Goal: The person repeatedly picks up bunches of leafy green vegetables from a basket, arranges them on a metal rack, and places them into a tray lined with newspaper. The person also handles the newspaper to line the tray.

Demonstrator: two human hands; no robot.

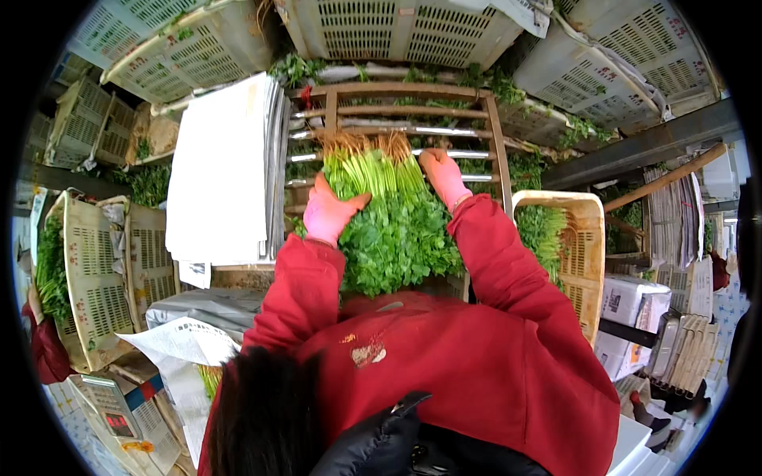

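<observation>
A broad bunch of leafy greens [397, 230] lies on a slatted rack in front of me. Its pale stems and brown roots point away from me, the leaves toward my body. Wearing a pink and orange glove, my left hand [329, 210] grips the left side of the bunch, thumb laid over the stems. My right hand [444, 176], gloved alike, is closed against the right edge near the roots; its fingertips are partly hidden. Between them, the two hands hold the bunch from both sides.
Left of the rack [496, 143] stands a tall stack of paper sheets [218, 170]. A plastic crate [587, 238] with more greens is at the right. Slotted crates [389, 32] line the far side. A scale with a lit display [119, 420] sits at lower left.
</observation>
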